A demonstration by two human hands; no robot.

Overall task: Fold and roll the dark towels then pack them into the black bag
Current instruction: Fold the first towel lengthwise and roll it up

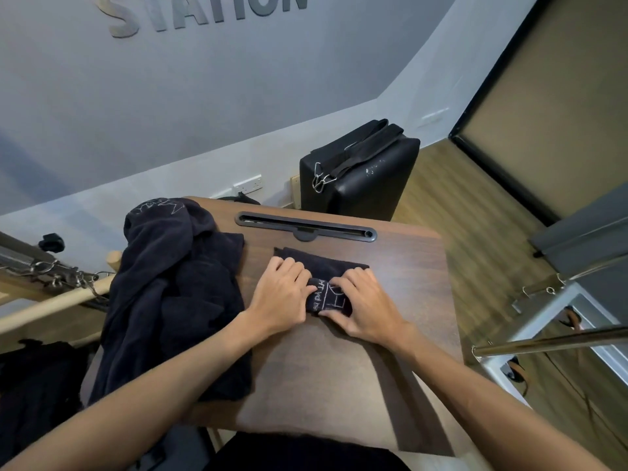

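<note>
A dark towel (pixel 326 297) with white stitched lettering lies folded into a narrow strip on the brown table (pixel 339 368), its near end rolled up. My left hand (pixel 282 294) grips the left part of the roll, fingers curled over it. My right hand (pixel 363 300) grips the right part, thumb under the roll's near side. The unrolled part of the strip stretches away toward the table's slot. A heap of more dark towels (pixel 170 294) lies on the table's left side and hangs over its edge. The black bag (pixel 360 171) stands on the floor behind the table, a strap lying across its top.
A black slot (pixel 306 229) runs along the table's far edge. A wooden bar with metal clips (pixel 61 283) lies to the left. Metal-framed equipment (pixel 560 321) stands to the right on the wood floor. Dark cloth (pixel 34 385) lies at lower left.
</note>
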